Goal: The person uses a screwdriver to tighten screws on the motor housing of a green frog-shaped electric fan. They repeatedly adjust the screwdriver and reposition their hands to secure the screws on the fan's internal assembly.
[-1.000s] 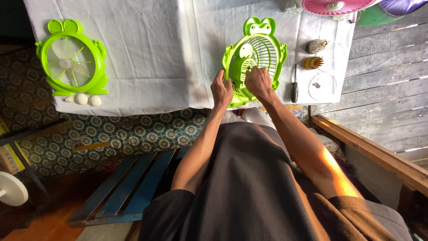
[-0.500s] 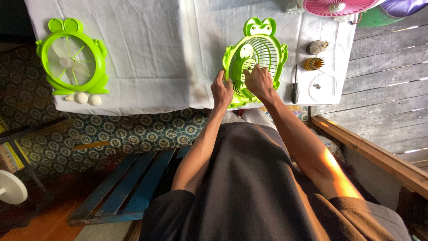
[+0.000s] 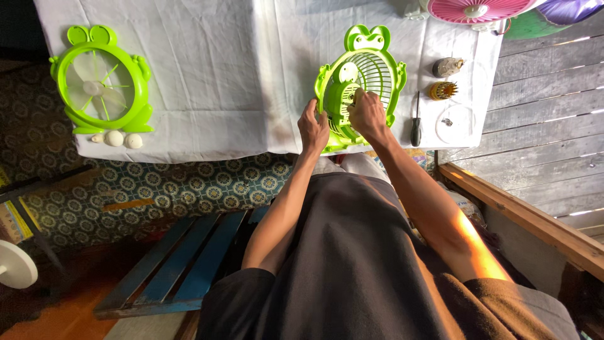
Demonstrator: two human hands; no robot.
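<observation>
Hands on the green fan shell (image 3: 368, 69), near the table's front edge.
Left hand (image 3: 313, 128) grips its left rim, fingers curled; right hand (image 3: 368, 113) pinches something at the grille's centre. Screwdriver (image 3: 415, 123) lies just right, second fan (image 3: 100, 85) far left.

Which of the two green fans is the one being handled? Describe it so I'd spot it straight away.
Start at the white cloth over the table. The green frog-shaped fan lies toward its right end, with the left hand on its lower edge and the right hand on its grille. The second green fan, far left, is untouched, and only the handled one has a screwdriver beside it.
</observation>
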